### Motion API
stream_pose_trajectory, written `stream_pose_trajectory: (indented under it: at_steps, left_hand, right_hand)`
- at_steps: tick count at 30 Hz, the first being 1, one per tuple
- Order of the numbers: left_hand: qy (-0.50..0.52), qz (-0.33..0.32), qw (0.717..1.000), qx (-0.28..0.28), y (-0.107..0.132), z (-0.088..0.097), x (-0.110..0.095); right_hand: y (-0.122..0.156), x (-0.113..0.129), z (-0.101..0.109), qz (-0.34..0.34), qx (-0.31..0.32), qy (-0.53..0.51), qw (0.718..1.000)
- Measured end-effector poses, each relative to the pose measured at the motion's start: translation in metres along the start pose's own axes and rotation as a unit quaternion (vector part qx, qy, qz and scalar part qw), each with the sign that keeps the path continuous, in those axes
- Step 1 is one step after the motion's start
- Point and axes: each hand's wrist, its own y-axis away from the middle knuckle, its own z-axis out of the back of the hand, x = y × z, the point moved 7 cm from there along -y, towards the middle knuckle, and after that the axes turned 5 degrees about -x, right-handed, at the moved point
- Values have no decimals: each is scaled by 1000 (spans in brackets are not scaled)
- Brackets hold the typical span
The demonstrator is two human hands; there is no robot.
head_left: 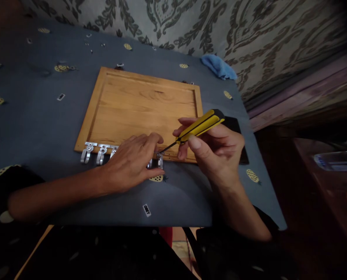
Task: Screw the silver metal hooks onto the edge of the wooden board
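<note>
A framed wooden board [144,105] lies flat on the table, with a metal hook rail [102,149] along its near edge. Several silver hooks hang from that rail past the board's edge. My right hand [217,151] grips a screwdriver [199,126] with a yellow and black handle. Its shaft slants down to the left, and the tip is at the rail's right end by the last hook [160,160]. My left hand [132,161] lies over the rail with fingers stretched and thumb apart beside that hook, covering the rail's middle. Whether its fingers press on the rail is hidden.
A dark flat object [239,144] lies right of the board, partly behind my right hand. A blue cloth [219,67] rests at the table's back right corner. Small metal pieces [92,51] lie at the back left. A patterned wall [185,23] borders the table's far side.
</note>
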Motion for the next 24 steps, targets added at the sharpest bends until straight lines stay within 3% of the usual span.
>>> stream_pose_trajectory:
  at_steps: [24]
  left_hand:
    - [9,5,1000,2,-1,1,0]
  right_hand:
    - [2,8,5,46,-120,1,992]
